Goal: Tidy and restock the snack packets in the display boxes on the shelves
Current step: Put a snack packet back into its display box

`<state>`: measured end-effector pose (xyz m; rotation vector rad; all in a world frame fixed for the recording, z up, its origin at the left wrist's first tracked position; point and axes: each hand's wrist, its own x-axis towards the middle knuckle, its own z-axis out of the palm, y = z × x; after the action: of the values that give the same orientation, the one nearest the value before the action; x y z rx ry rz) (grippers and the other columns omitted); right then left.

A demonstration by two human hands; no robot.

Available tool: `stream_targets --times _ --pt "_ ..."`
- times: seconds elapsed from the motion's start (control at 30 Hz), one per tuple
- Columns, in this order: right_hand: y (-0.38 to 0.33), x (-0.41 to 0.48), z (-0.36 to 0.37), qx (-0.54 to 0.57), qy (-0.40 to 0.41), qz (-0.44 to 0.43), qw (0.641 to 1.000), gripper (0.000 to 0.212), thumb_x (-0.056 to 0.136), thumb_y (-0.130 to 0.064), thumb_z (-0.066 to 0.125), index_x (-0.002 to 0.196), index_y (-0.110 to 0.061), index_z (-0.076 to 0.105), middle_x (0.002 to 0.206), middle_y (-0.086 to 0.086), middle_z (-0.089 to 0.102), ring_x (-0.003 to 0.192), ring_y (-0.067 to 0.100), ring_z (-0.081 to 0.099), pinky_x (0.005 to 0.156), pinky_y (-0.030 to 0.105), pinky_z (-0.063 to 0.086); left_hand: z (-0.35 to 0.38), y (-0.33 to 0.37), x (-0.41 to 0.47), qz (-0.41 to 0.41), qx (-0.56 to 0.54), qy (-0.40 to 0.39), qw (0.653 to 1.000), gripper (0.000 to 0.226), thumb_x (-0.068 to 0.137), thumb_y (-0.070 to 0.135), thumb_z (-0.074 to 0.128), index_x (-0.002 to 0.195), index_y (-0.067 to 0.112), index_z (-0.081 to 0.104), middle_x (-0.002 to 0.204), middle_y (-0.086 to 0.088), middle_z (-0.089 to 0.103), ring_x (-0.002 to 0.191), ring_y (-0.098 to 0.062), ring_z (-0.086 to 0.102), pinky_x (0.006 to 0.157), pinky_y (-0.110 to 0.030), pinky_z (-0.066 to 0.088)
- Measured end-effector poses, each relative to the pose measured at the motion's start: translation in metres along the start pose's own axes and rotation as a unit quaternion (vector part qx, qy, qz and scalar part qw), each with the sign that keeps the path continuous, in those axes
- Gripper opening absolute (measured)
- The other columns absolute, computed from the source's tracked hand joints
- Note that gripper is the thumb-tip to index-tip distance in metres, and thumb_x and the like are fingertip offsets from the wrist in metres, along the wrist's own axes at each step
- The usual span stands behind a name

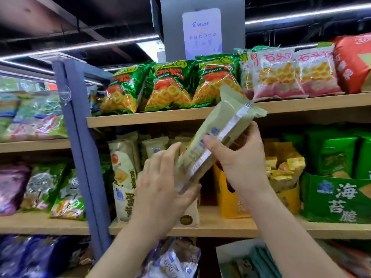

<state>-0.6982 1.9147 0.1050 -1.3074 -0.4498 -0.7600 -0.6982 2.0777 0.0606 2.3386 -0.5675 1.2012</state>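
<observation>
A long pale green snack packet (pixel 224 125) is held tilted in front of the middle shelf, back seam toward me. My right hand (pixel 239 159) grips its middle, thumb on the seam and fingers behind. My left hand (pixel 166 183) holds the packet's lower end, fingers nearly straight along its left side. Behind my hands stands a cream display box (pixel 125 199) with several upright cream packets (pixel 123 159). To its right is a yellow display box (pixel 228 195), its near part showing no packets, with gold packets (pixel 285 167) further right.
A green display box (pixel 337 197) of green packets stands at right on the middle shelf (pixel 220 229). Green chicken-ring bags (pixel 168 87) and pink bags (pixel 281 75) line the top shelf. A blue padded post (pixel 80 149) stands at left. More packets lie below.
</observation>
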Motion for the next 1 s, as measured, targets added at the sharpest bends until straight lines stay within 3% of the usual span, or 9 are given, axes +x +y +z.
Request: stream_targets --times 0.1,0.2,0.3,0.4,0.47,0.53,0.7,0.83,1.0 --pt "0.001 0.001 0.023 -0.086 0.078 -0.047 0.992 0.058 0.07 -0.032 0.086 0.112 -0.025 0.047 0.097 -0.013 0.064 0.088 -0.003 0.064 0.071 0.012 0.051 0.004 -0.006 0.011 0.061 0.142 0.052 0.987 0.088 0.07 0.051 0.067 0.143 0.015 0.033 0.122 -0.009 0.054 0.106 -0.029 0.054 0.081 -0.045 0.051" --pt "0.007 -0.003 0.042 -0.127 0.066 -0.069 0.987 0.059 0.07 -0.041 0.085 0.106 -0.03 0.041 0.101 -0.011 0.059 0.092 0.001 0.06 0.075 0.013 0.05 0.008 -0.011 0.03 0.044 0.117 0.068 0.99 0.079 0.074 0.031 0.071 0.142 0.018 0.033 0.109 -0.004 0.059 0.094 -0.027 0.057 0.066 -0.036 0.048" --pt "0.017 0.002 0.04 -0.074 -0.037 -0.021 0.996 0.058 0.072 -0.036 0.084 0.113 -0.028 0.043 0.108 -0.008 0.059 0.098 0.003 0.062 0.078 0.019 0.055 0.002 -0.022 0.046 -0.069 -0.111 0.016 0.991 0.073 0.077 0.019 0.077 0.135 0.034 0.036 0.102 0.014 0.062 0.092 -0.009 0.062 0.07 -0.022 0.051" --pt "0.032 0.011 0.031 -0.105 -0.152 0.033 0.982 0.07 0.08 -0.028 0.079 0.132 -0.037 0.035 0.12 -0.014 0.059 0.109 -0.003 0.057 0.076 0.009 0.051 -0.003 -0.037 0.054 -0.145 -0.344 -0.129 0.919 0.06 0.081 0.009 0.076 0.13 0.028 0.046 0.107 0.005 0.069 0.099 -0.008 0.067 0.085 -0.029 0.057" --pt "0.044 0.013 0.029 -0.108 -0.183 0.059 0.975 0.071 0.081 -0.024 0.079 0.137 -0.039 0.037 0.122 -0.012 0.061 0.111 0.002 0.06 0.079 0.019 0.056 -0.005 -0.043 0.054 -0.162 -0.437 -0.204 0.861 0.054 0.085 0.001 0.07 0.131 0.021 0.05 0.114 -0.002 0.07 0.106 -0.019 0.067 0.09 -0.036 0.056" --pt "0.053 0.014 0.03 -0.146 -0.161 0.041 0.975 0.063 0.078 -0.028 0.081 0.132 -0.032 0.048 0.117 -0.011 0.065 0.108 0.006 0.062 0.081 0.027 0.058 -0.004 -0.045 0.054 -0.161 -0.464 -0.236 0.839 0.053 0.087 0.0 0.066 0.134 0.018 0.05 0.12 -0.005 0.068 0.111 -0.022 0.065 0.093 -0.037 0.054" --pt "0.05 0.01 0.037 -0.13 -0.099 -0.033 0.986 0.044 0.081 -0.019 0.08 0.116 -0.024 0.055 0.104 -0.011 0.066 0.091 -0.01 0.061 0.067 0.008 0.049 -0.005 -0.048 0.06 -0.145 -0.461 -0.166 0.86 0.057 0.081 0.0 0.07 0.13 0.023 0.054 0.114 0.002 0.07 0.108 -0.016 0.066 0.085 -0.029 0.055" --pt "0.053 0.01 0.04 -0.184 -0.073 -0.1 0.975 0.039 0.08 -0.024 0.08 0.107 -0.028 0.053 0.1 -0.015 0.062 0.097 -0.003 0.058 0.08 0.013 0.049 -0.02 -0.043 0.069 -0.096 -0.443 -0.157 0.878 0.063 0.073 0.008 0.073 0.128 0.029 0.053 0.116 0.001 0.068 0.11 -0.016 0.064 0.088 -0.029 0.054" --pt "0.062 0.008 0.038 -0.175 -0.058 -0.147 0.972 0.02 0.088 -0.007 0.069 0.095 -0.02 0.055 0.086 -0.01 0.062 0.083 0.007 0.061 0.069 0.021 0.051 -0.044 -0.016 0.09 -0.007 -0.329 -0.099 0.939 0.039 0.075 0.029 0.078 0.109 0.033 0.06 0.1 0.014 0.071 0.096 -0.002 0.066 0.078 -0.018 0.054"
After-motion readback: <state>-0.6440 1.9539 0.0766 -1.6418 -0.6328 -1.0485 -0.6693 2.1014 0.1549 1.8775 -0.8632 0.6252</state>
